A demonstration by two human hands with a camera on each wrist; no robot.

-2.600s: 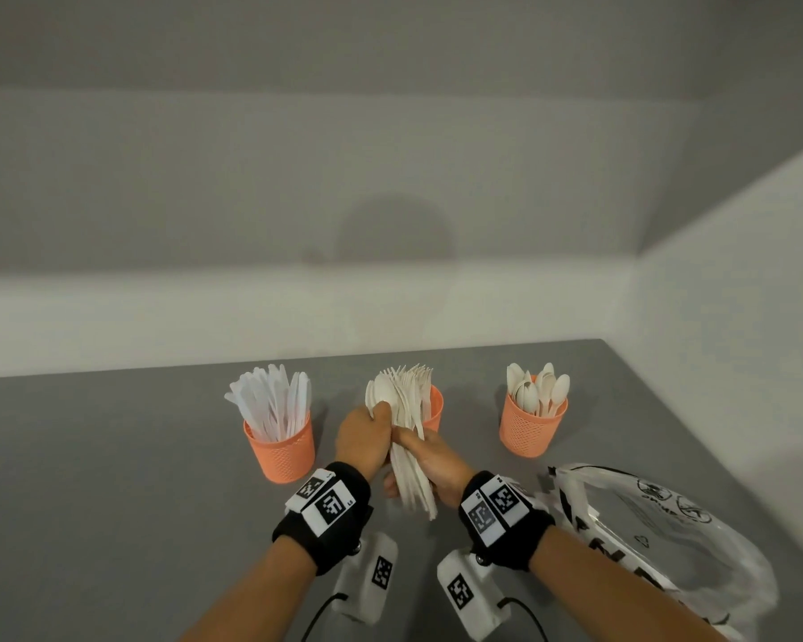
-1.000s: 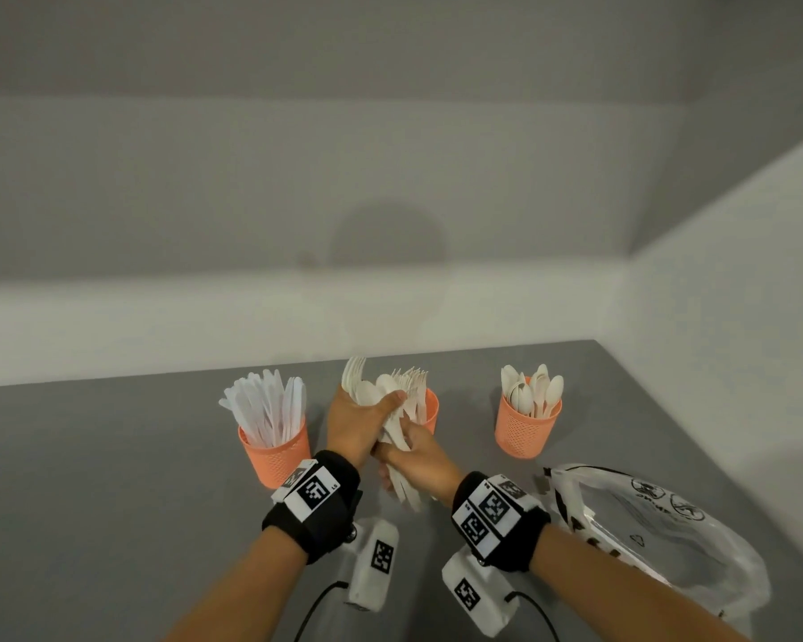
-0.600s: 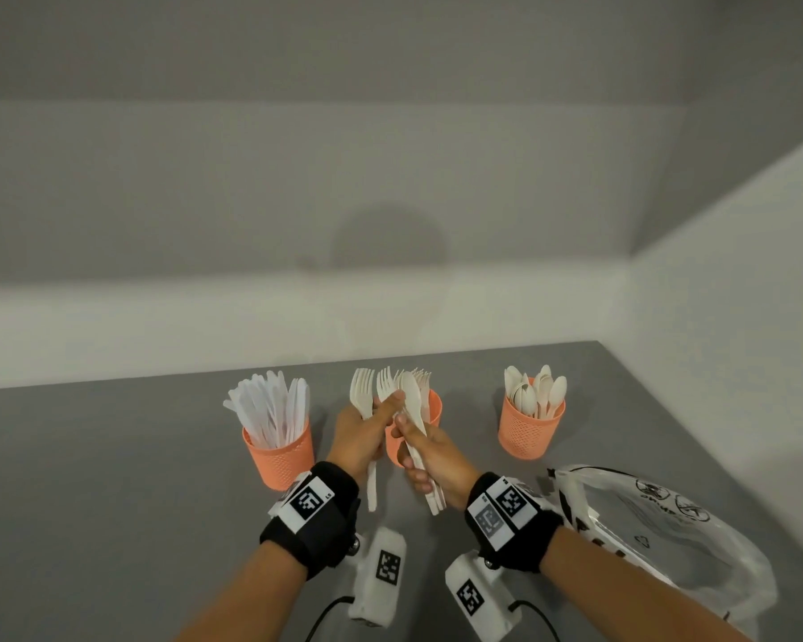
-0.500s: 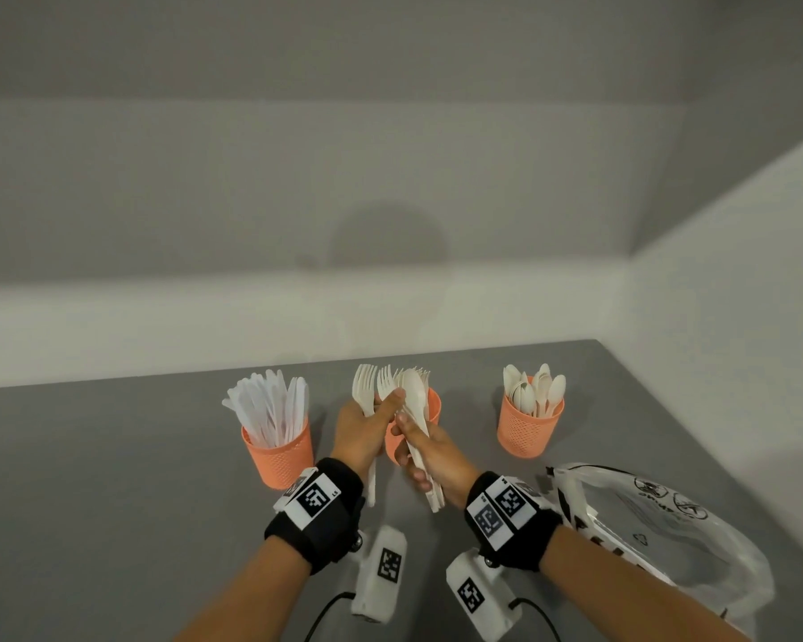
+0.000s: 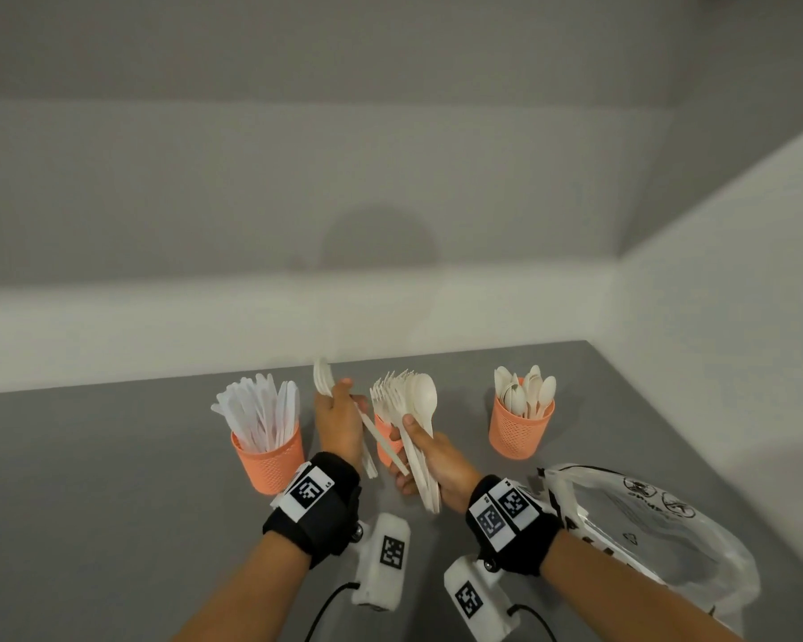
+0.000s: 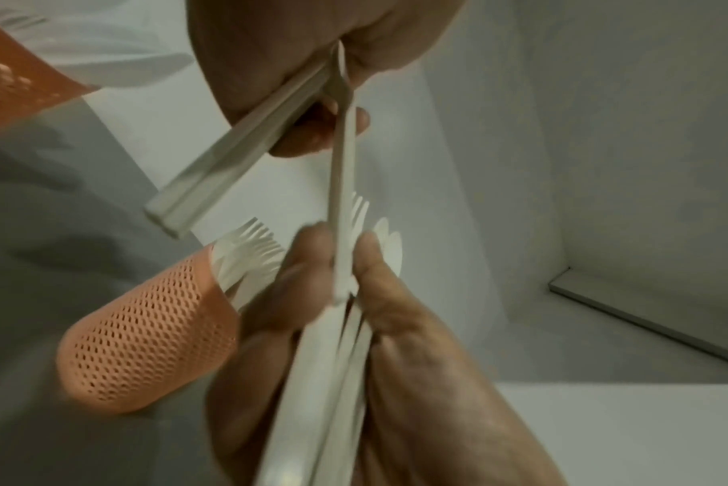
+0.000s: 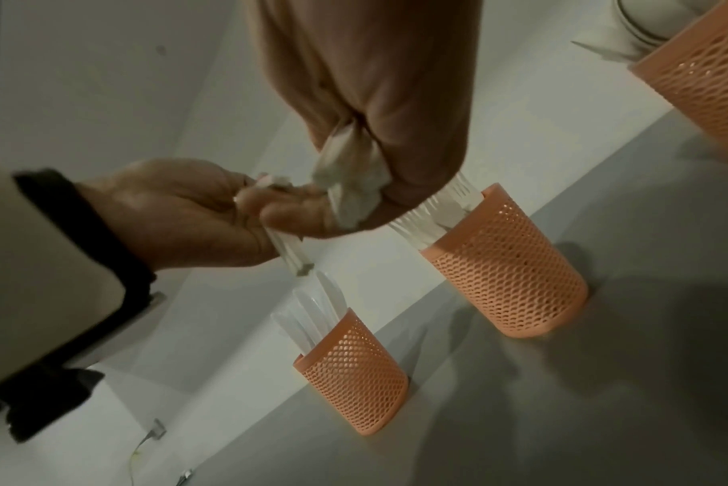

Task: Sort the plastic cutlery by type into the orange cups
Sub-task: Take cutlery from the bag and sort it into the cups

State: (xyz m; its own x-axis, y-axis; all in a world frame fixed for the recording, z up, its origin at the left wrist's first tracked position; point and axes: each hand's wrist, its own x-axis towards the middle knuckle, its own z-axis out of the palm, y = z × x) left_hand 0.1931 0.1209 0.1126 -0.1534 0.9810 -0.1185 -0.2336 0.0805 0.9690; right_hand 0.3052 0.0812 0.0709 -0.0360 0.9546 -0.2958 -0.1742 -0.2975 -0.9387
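Three orange mesh cups stand in a row: the left cup (image 5: 270, 463) holds knives, the middle cup (image 5: 383, 435) forks, the right cup (image 5: 520, 430) spoons. My left hand (image 5: 339, 412) grips a few white forks (image 5: 322, 379) upright between the left and middle cups. One long handle (image 6: 340, 197) runs from it down to my right hand's fingers (image 6: 312, 250). My right hand (image 5: 420, 444) grips a bundle of forks with a spoon (image 5: 423, 398) in front, just before the middle cup (image 7: 507, 279). The left cup (image 7: 353, 368) stands beyond.
A clear plastic bag (image 5: 645, 525) with black print lies on the grey table (image 5: 89, 502) at the right, by my right forearm. White walls close the back and the right side. A cable end (image 7: 156, 430) shows low in the right wrist view.
My left hand has drawn a few forks out of the shared bundle and moved left. The hands have parted, and a spoon now shows at the front of the right hand's bundle.
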